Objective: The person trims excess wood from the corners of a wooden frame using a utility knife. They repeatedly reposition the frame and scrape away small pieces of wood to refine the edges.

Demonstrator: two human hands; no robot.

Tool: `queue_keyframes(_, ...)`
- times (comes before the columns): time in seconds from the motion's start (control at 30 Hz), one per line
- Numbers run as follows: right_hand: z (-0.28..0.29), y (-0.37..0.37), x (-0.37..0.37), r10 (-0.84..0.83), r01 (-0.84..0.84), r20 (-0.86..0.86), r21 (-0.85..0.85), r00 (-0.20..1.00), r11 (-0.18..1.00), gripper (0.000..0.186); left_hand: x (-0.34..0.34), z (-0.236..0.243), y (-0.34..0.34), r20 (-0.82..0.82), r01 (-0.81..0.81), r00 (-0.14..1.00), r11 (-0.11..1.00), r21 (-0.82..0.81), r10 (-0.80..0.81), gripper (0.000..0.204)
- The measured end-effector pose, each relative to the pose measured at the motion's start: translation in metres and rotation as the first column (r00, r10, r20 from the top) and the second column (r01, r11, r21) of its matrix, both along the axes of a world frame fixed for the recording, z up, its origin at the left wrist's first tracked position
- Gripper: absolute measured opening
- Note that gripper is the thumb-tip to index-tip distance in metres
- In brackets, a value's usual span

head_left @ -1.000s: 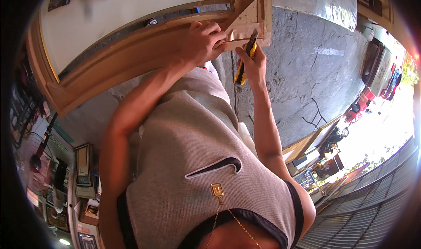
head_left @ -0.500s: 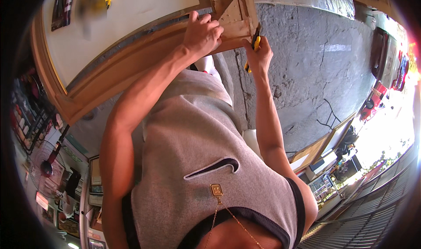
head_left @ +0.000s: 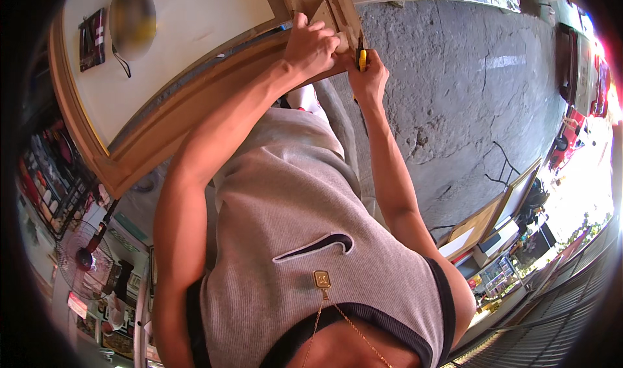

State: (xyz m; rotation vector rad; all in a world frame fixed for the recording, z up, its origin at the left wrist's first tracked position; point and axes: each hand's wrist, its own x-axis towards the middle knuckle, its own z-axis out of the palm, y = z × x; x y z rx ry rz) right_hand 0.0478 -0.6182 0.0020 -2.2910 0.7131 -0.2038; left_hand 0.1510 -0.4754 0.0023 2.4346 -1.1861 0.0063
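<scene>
A large brown wooden frame (head_left: 175,116) with a pale panel (head_left: 201,18) inside it lies across the top left. My left hand (head_left: 311,47) rests at its near right corner, fingers curled inward. A small pale piece (head_left: 342,42) shows beside those fingertips; whether they pinch it is unclear. Just right of the corner, my right hand (head_left: 369,79) grips a yellow and black utility knife (head_left: 362,59), its tip pointing away from me. The knife is close to the frame's edge, and I cannot tell if its blade touches the wood.
A dark flat item (head_left: 92,40) and a blurred dark oval (head_left: 133,18) are on the panel. Cracked grey concrete floor (head_left: 448,89) spreads to the right. Framed boards (head_left: 480,215) lean at the right, parked vehicles stand beyond. A fan (head_left: 84,258) is at the left.
My right hand and the knife have moved left and slightly up, against the frame's corner. My left hand has shifted slightly right. The view has shifted a little too.
</scene>
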Motion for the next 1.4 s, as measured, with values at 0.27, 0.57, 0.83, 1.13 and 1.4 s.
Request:
queue_keyframes(0.27, 0.009, 0.001, 0.002, 0.001, 0.003, -0.063, 0.059, 0.998, 0.998, 0.033, -0.001, -0.004, 0.002, 0.104, 0.025, 0.995, 0.984, -0.176, -0.007, 0.012)
queue_keyframes(0.57, 0.024, -0.011, 0.024, 0.143, -0.12, -0.144, 0.156, 0.979, 0.98, 0.03, -0.009, 0.002, 0.036, 0.071, -0.032, 0.996, 0.98, -0.197, 0.047, 0.011)
queue_keyframes(0.83, 0.016, -0.016, 0.036, 0.205, -0.193, -0.15, 0.087, 0.967, 0.977, 0.03, -0.007, -0.007, 0.005, 0.129, 0.043, 0.991, 0.989, -0.14, -0.025, 0.013)
queue_keyframes(1.13, 0.025, -0.003, 0.04, 0.066, -0.063, -0.255, 0.022, 0.965, 0.998, 0.026, -0.012, 0.001, 0.035, 0.062, -0.091, 0.993, 0.985, -0.145, 0.101, 0.015)
queue_keyframes(1.4, 0.021, -0.009, 0.038, 0.1, -0.079, -0.201, 0.111, 0.975, 0.991, 0.031, -0.02, 0.005, 0.058, 0.005, -0.213, 0.977, 0.976, -0.053, 0.214, 0.019)
